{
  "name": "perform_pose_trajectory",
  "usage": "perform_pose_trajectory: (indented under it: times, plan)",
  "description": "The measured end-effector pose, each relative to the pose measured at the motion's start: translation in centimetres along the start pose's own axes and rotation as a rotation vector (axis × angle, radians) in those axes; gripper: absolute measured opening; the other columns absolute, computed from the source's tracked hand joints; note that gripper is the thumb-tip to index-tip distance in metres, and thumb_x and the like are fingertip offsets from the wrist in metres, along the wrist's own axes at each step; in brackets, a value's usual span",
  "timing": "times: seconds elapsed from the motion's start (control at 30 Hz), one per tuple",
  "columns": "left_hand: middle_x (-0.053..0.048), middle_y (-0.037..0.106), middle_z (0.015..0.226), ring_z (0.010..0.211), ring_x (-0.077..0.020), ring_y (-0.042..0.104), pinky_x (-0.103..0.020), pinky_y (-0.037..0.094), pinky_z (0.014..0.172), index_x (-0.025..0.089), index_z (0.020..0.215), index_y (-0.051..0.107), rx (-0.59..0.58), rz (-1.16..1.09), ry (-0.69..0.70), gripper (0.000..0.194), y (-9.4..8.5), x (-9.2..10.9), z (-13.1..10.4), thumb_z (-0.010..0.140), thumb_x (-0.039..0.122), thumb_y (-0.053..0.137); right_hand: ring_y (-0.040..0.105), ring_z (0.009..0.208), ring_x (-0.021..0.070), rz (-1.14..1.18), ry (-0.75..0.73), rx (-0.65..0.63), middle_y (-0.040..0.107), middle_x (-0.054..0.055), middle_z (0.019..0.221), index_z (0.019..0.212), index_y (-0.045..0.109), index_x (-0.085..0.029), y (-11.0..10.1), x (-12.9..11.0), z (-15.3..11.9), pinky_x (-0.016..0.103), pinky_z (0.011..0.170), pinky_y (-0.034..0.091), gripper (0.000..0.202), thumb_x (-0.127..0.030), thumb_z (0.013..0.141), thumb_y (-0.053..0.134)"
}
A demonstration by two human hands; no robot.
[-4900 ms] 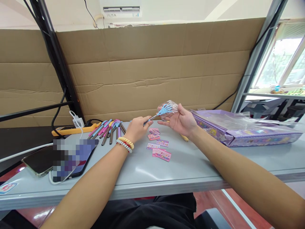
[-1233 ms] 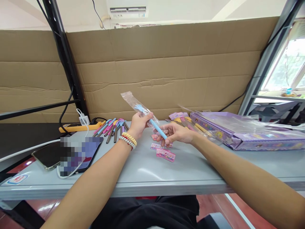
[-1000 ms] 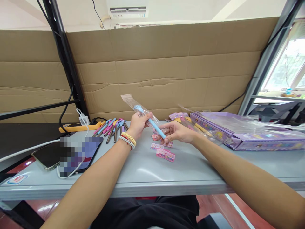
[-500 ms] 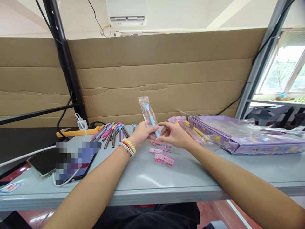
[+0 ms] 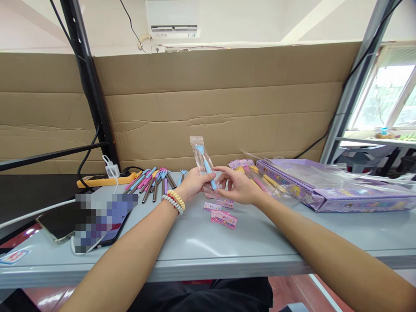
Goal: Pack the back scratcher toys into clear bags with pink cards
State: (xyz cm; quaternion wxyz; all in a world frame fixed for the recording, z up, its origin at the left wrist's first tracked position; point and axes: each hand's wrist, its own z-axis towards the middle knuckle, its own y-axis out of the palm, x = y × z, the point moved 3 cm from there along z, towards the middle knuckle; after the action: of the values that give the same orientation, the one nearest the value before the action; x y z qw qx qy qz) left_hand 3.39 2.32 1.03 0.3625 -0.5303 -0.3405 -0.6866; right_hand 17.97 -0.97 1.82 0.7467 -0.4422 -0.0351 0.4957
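A light-blue back scratcher (image 5: 207, 167) with a hand-shaped head stands tilted inside a clear plastic sleeve (image 5: 196, 141). My left hand (image 5: 194, 183), beaded bands at its wrist, is closed round the sleeve with the thumb across the handle. From the other side my right hand (image 5: 238, 185) pinches the lower end of the sleeve by the handle; its fingers partly hide that end. Below the hands, several pink and purple printed cards (image 5: 224, 219) lie on the grey table (image 5: 195, 247). Loose back scratchers (image 5: 152, 180) are heaped left of my left hand.
Bagged scratchers (image 5: 264, 182) lie right of my right hand, against a purple open box (image 5: 325, 197) with clear sleeves on it. Two phones (image 5: 113, 221), a white cable and a yellow power strip (image 5: 125, 178) are at left. A cardboard wall (image 5: 227, 104) stands behind.
The sleeve with the back scratcher has dropped slightly. My right-hand fingers have shifted a little at its lower end; both hands keep hold.
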Motion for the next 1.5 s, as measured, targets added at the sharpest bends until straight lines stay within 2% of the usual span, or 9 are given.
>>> perform_pose_trajectory:
  times: [0.2, 0.4, 0.73, 0.83, 0.97, 1.03, 1.13, 1.3, 1.5]
  plan:
    - [-0.003, 0.063, 0.068, 0.057, -0.0129, 0.062, -0.025, 0.051, 0.053, 0.013, 0.088, 0.052, 0.009, -0.083, 0.022, 0.031, 0.4, -0.2, -0.1, 0.069, 0.026, 0.073, 0.053, 0.057, 0.0113, -0.178, -0.034, 0.156, 0.062, 0.000, 0.070, 0.109, 0.053, -0.018, -0.1, -0.3, 0.1, 0.024, 0.054, 0.042, 0.042, -0.028, 0.070, 0.063]
    - [-0.004, 0.063, 0.069, 0.053, -0.0132, 0.060, -0.027, 0.051, 0.050, 0.013, 0.089, 0.051, -0.039, -0.087, 0.001, 0.033, 0.8, -0.5, -0.1, 0.070, 0.030, 0.073, 0.052, 0.057, 0.0106, -0.307, -0.080, 0.172, 0.063, 0.000, 0.069, 0.101, 0.058, -0.016, 0.1, -0.2, 0.0, 0.023, 0.054, 0.040, 0.032, -0.025, 0.071, 0.061]
    - [-0.004, 0.062, 0.079, 0.067, -0.0132, 0.061, -0.024, 0.049, 0.054, 0.014, 0.092, 0.054, -0.010, 0.107, 0.053, 0.042, -0.1, 0.2, 0.0, 0.063, 0.034, 0.077, 0.055, 0.059, 0.0113, -0.217, -0.161, 0.249, 0.064, 0.002, 0.072, 0.102, 0.058, -0.016, -0.2, -0.3, 0.2, 0.023, 0.053, 0.043, 0.028, -0.019, 0.075, 0.056]
    - [-0.004, 0.061, 0.081, 0.070, -0.0133, 0.060, -0.025, 0.049, 0.056, 0.015, 0.095, 0.055, -0.018, 0.137, 0.078, 0.045, -0.3, -0.1, 0.3, 0.060, 0.033, 0.078, 0.052, 0.054, 0.0101, -0.166, -0.126, 0.199, 0.061, 0.000, 0.066, 0.108, 0.055, -0.015, -0.2, 0.0, 0.2, 0.023, 0.051, 0.041, 0.030, -0.020, 0.078, 0.054]
    - [-0.004, 0.061, 0.082, 0.066, -0.0120, 0.059, -0.024, 0.048, 0.054, 0.015, 0.098, 0.056, -0.053, 0.170, 0.095, 0.048, -0.5, -0.4, 0.5, 0.059, 0.031, 0.079, 0.047, 0.050, 0.0097, -0.139, -0.026, 0.034, 0.056, -0.003, 0.060, 0.127, 0.042, -0.013, 0.2, 0.2, 0.1, 0.023, 0.049, 0.036, 0.048, -0.017, 0.080, 0.050]
    - [-0.004, 0.061, 0.080, 0.064, -0.0117, 0.059, -0.024, 0.048, 0.054, 0.014, 0.097, 0.056, -0.068, 0.185, 0.104, 0.047, -0.4, -0.4, 0.5, 0.059, 0.031, 0.079, 0.046, 0.049, 0.0097, -0.140, 0.004, -0.005, 0.056, -0.004, 0.059, 0.133, 0.036, -0.012, 0.3, 0.2, 0.1, 0.024, 0.049, 0.035, 0.055, -0.015, 0.079, 0.049]
    - [-0.004, 0.061, 0.080, 0.066, -0.0126, 0.059, -0.025, 0.048, 0.053, 0.014, 0.095, 0.057, -0.054, 0.179, 0.108, 0.045, -0.3, -0.2, 0.4, 0.059, 0.030, 0.079, 0.045, 0.049, 0.0096, -0.128, 0.011, -0.016, 0.054, -0.004, 0.059, 0.135, 0.032, -0.012, 0.3, 0.0, 0.1, 0.024, 0.050, 0.034, 0.058, -0.015, 0.080, 0.049]
    - [-0.002, 0.058, 0.071, 0.065, -0.0122, 0.058, -0.025, 0.050, 0.053, 0.012, 0.089, 0.061, 0.008, 0.084, 0.133, 0.032, -0.4, 0.4, 0.2, 0.067, 0.033, 0.072, 0.046, 0.052, 0.0092, -0.114, 0.003, -0.026, 0.053, -0.005, 0.060, 0.132, 0.036, -0.016, 0.2, 0.0, 0.1, 0.023, 0.051, 0.035, 0.056, -0.012, 0.079, 0.051]
    - [-0.001, 0.059, 0.067, 0.059, -0.0124, 0.059, -0.026, 0.051, 0.052, 0.014, 0.089, 0.058, 0.125, 0.034, 0.216, 0.037, -0.7, 0.9, 0.1, 0.064, 0.035, 0.074, 0.046, 0.052, 0.0092, -0.108, 0.004, -0.047, 0.055, -0.005, 0.062, 0.133, 0.036, -0.018, 0.2, -0.1, 0.0, 0.022, 0.051, 0.036, 0.058, -0.009, 0.077, 0.050]
